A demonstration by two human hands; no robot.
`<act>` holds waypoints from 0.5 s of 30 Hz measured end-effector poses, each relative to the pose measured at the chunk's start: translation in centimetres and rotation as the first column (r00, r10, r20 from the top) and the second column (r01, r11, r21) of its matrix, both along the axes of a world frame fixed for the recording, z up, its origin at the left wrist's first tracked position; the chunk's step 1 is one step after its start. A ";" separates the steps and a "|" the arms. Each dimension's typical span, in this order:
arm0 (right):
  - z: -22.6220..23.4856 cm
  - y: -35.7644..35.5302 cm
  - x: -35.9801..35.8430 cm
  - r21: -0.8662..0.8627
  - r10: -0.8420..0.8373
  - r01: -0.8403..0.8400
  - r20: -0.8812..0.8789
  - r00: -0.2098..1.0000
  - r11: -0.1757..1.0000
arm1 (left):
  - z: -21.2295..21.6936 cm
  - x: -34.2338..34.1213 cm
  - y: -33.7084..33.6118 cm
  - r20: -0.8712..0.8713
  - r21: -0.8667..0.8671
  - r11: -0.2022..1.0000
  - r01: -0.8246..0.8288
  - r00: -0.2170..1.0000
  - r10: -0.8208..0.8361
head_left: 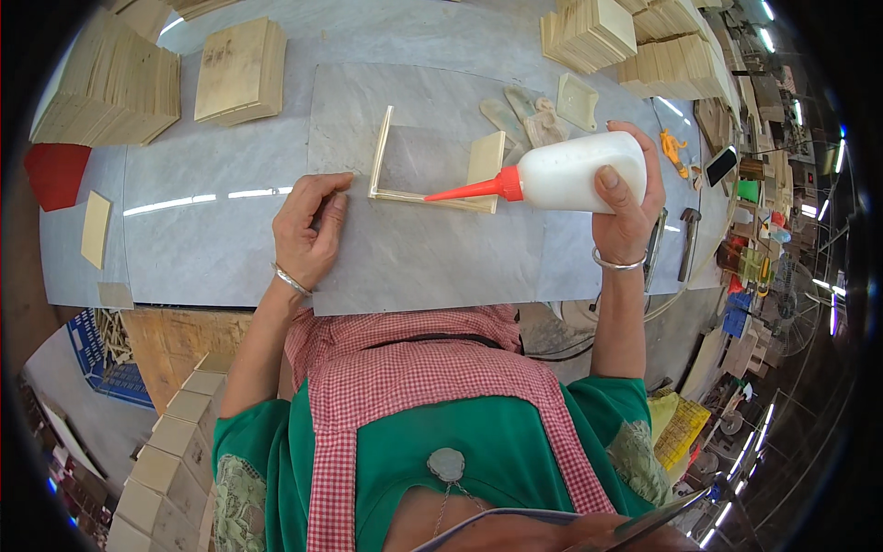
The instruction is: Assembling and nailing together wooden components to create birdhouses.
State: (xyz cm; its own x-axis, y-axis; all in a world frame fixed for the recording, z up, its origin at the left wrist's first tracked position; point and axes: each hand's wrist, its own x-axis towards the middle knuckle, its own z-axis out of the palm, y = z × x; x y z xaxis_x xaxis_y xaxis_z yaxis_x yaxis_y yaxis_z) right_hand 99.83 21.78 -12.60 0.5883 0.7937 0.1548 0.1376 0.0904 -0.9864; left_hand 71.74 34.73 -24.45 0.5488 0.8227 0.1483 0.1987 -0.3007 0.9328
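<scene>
- White plastic squeeze bottle with an orange cone nozzle (561,175): it lies tipped on its side in the air over the right half of the grey worktop (230,248), nozzle pointing left, its tip just at the near strip of the pale wooden U-shaped frame (432,189).
- The frame lies flat in the middle of the worktop: one thin strip runs far to near on the left, one along the near side, and a wider flat block stands at its right end.
- Packages and signs: no label shows on the bottle. A red flat sheet (55,173) lies at the far left edge; a blue slatted crate (101,354) sits below the table's near left.
- Stacks of pale wooden boards (110,87) stand far left, another stack (241,72) just right of it, more stacks (635,41) far right. A small pale wooden tile (95,228) lies alone on the left.
- Right hand (625,198): wrapped around the bottle's body, thumb on the near face, fingers over the far side, forearm rising from the near edge, a silver bangle at the wrist.
- Left hand (311,230): holds nothing; it rests on the worktop just left of the frame, fingers curled loosely, fingertips close to the frame's left strip, whether touching it I cannot tell.
</scene>
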 end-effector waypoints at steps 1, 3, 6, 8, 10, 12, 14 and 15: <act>0.0 -0.3 0.3 0.001 -0.004 0.004 -0.001 1.000 1.000 | 0.0 0.0 0.0 -0.001 0.001 1.000 0.004 1.000 -0.004; -0.1 -0.9 0.8 0.006 -0.013 0.013 0.002 1.000 1.000 | 0.0 0.1 0.1 -0.007 0.013 1.000 0.006 1.000 -0.006; 0.1 -1.6 1.1 0.013 -0.039 0.039 0.000 0.999 0.999 | 0.0 0.0 0.0 -0.021 0.028 1.000 0.009 1.000 -0.008; 0.0 -2.2 1.6 0.013 -0.051 0.051 0.021 0.998 0.999 | -0.2 0.2 0.1 -0.005 0.058 0.998 -0.008 1.000 0.008; 0.1 -2.8 1.9 0.013 -0.064 0.064 0.043 0.997 0.998 | -0.2 0.3 0.1 0.014 0.087 0.996 -0.025 1.000 0.024; 0.3 -3.4 2.2 0.013 -0.079 0.079 0.036 0.996 0.997 | -0.3 0.3 0.1 0.003 0.092 0.996 -0.021 1.000 0.021; 0.2 -4.1 2.7 0.008 -0.099 0.099 0.044 0.994 0.995 | -0.2 0.3 0.1 -0.005 0.093 0.996 -0.015 1.000 0.015; 0.1 -4.4 2.9 0.002 -0.112 0.112 0.051 0.992 0.994 | -0.2 0.3 0.1 -0.013 0.094 0.995 -0.015 1.000 0.016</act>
